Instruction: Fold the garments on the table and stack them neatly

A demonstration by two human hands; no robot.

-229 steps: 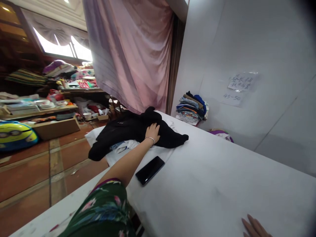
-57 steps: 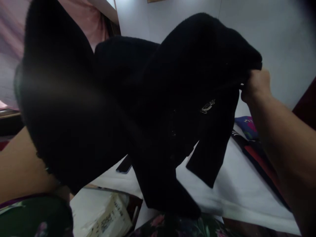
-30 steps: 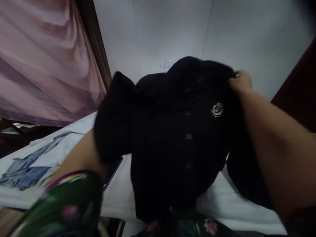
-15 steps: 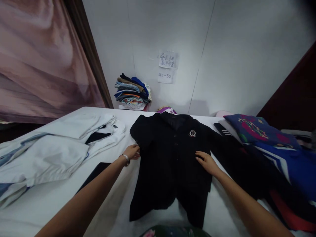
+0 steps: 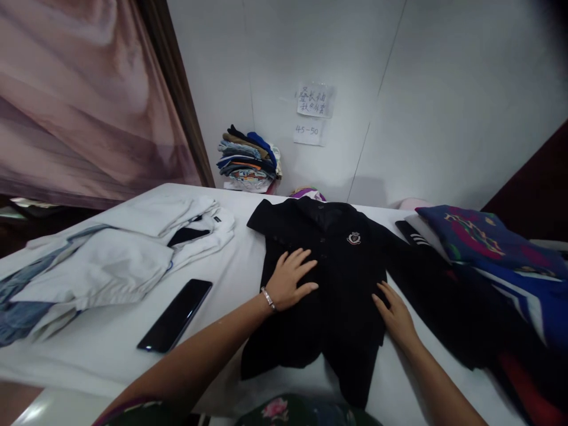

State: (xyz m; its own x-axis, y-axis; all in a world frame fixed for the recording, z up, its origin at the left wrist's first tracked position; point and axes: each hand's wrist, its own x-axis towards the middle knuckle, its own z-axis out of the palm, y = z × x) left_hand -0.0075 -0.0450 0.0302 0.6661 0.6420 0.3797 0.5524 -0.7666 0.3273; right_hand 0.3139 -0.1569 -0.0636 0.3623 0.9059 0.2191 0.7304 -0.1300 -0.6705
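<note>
You are working on one black cloth jacket (image 5: 355,284) bearing one small, pale embroidered crest (image 5: 354,238). It is lying front-up on one white-covered table (image 5: 226,278), to the right of one black rectangular smartphone (image 5: 175,316). Your left hand (image 5: 290,279) is resting palm-down, fingers spread, on the panel nearer the phone, apparently gripping nothing. Your right hand (image 5: 394,310), fingers loosely parted, is touching the edge farther from the phone; whether it is pinching cloth cannot be told. If you are smoothing, as seems likely, you do best by keeping both palms flat, working outward from the buttons and easing the bunched sleeve nearest the phone. Two handwritten paper notes (image 5: 315,100) are hanging beyond the phone; left of it, white-and-blue garments (image 5: 102,266) are overlapping too much for counting.
</note>
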